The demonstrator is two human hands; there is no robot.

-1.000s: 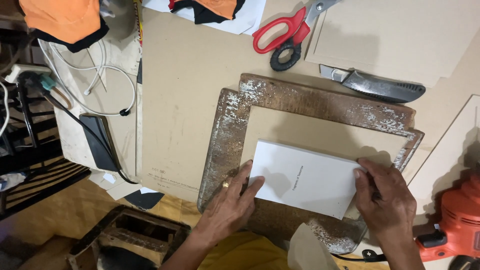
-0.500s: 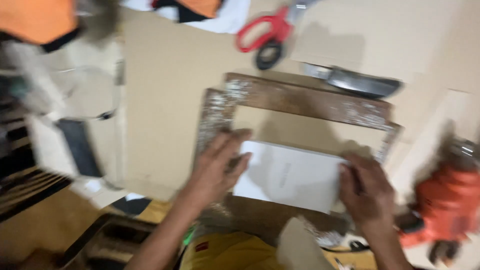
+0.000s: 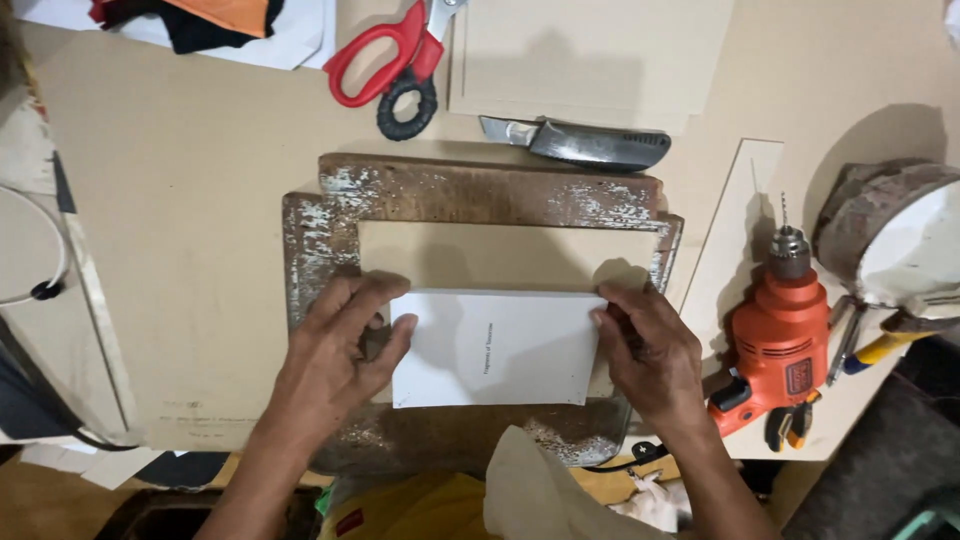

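Observation:
A white sheet of paper [image 3: 495,348] with a small line of print lies over the lower part of a worn wooden frame [image 3: 480,195] with flaking white paint. My left hand [image 3: 340,350] holds the sheet's left edge, thumb pressed on the paper. The fingers of my right hand [image 3: 645,350] grip the sheet's right edge. The frame rests flat on brown cardboard [image 3: 190,180], which shows through its opening.
Red-handled scissors [image 3: 385,55] and a utility knife [image 3: 590,145] lie beyond the frame. An orange power drill [image 3: 785,335] sits at the right, beside a round wood slice [image 3: 890,235] and pliers [image 3: 865,345]. A cable [image 3: 40,280] lies at the left.
The view has shifted and steadied after a blur. Both hands have stayed on the sheet's edges, and the sheet now lies square to the frame's lower part instead of tilted.

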